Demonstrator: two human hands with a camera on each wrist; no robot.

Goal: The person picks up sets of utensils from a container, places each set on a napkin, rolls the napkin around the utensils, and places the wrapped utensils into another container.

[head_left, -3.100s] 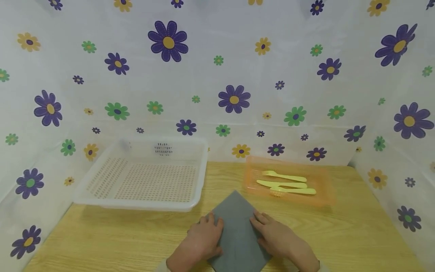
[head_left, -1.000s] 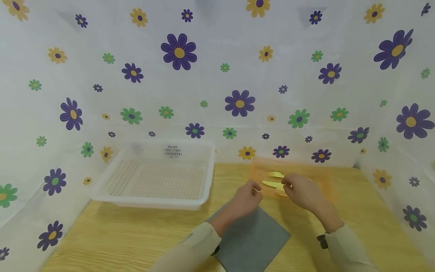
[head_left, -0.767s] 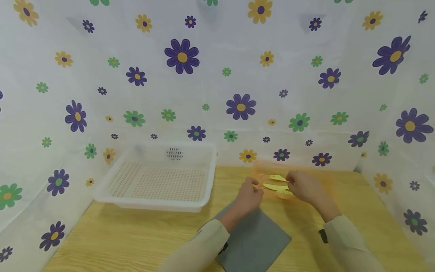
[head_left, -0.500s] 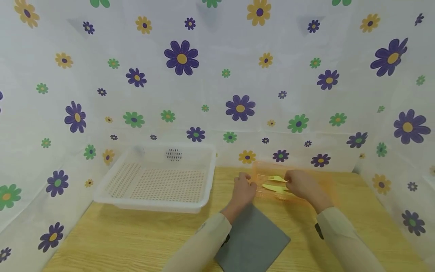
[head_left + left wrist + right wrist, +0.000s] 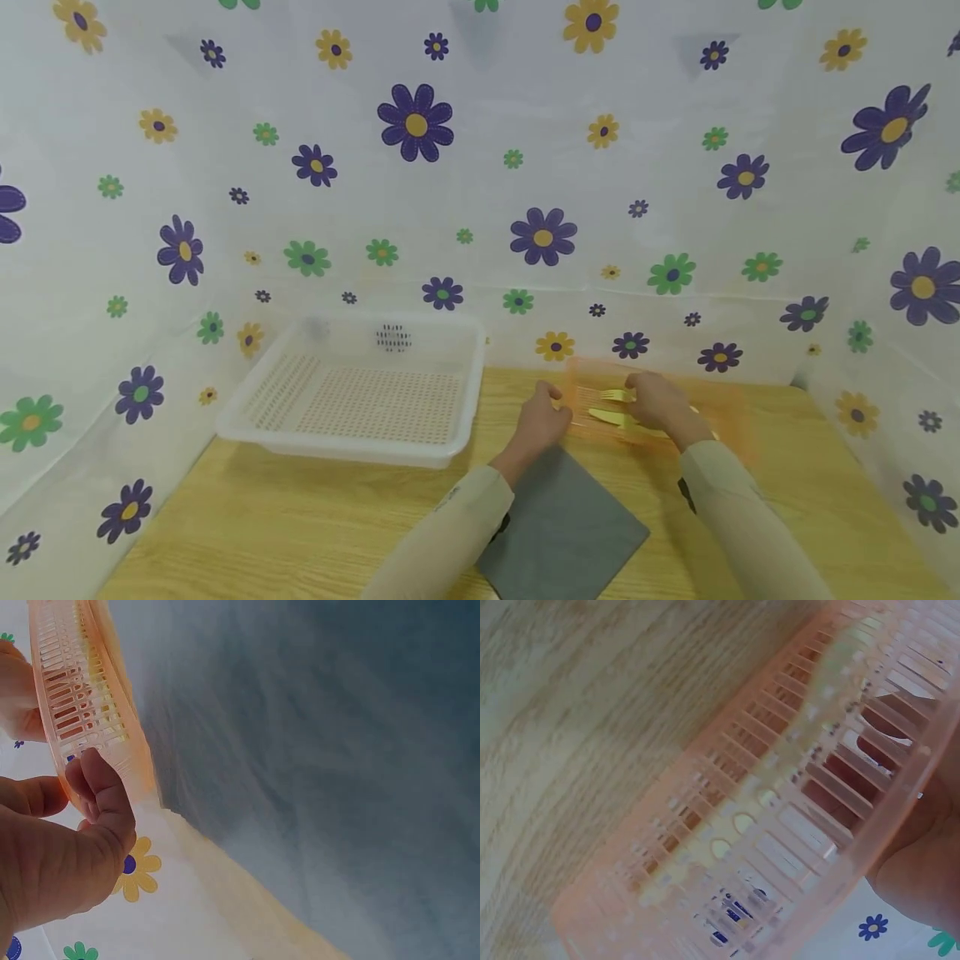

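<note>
One orange basket [image 5: 723, 398], lower right of the frame, pinched at one end by my left fingers [image 5: 107, 793], best held steady while my right fingers [image 5: 637, 400], grip untellable, work gently beside the yellow fork [image 5: 615, 395].

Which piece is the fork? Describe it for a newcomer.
On the table, right of the white basket, sits an orange basket. Inside, the fork is the yellow piece furthest back, partly hidden by the right hand. Its tines set it apart from the yellow knife in front.
</note>
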